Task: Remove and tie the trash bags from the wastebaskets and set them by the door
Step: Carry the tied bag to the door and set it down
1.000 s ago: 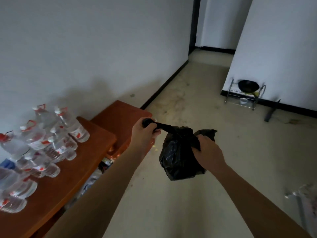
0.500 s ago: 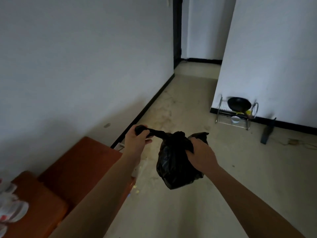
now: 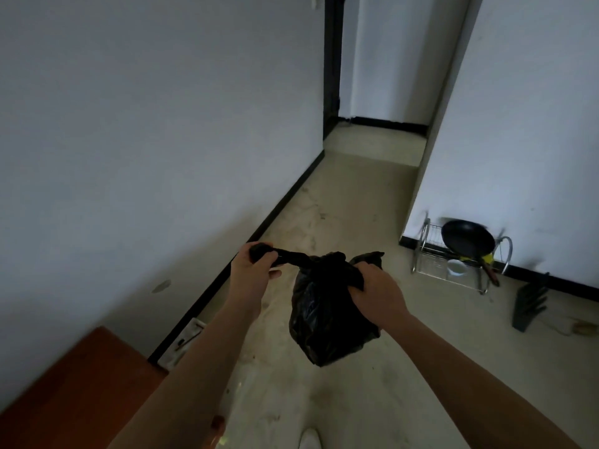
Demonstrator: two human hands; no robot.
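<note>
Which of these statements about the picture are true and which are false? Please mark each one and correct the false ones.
1. Both hands hold the black trash bag. True: the left hand pulls a twisted end sideways, and the right hand has its grip on the bag's top.
2. The bag rests on the floor. False: it hangs in the air above the floor.
3. A black frying pan sits in a wire rack by the right wall. True: the pan lies in the rack.
4. The wooden furniture is at the lower right. False: the wooden furniture is at the lower left.
</note>
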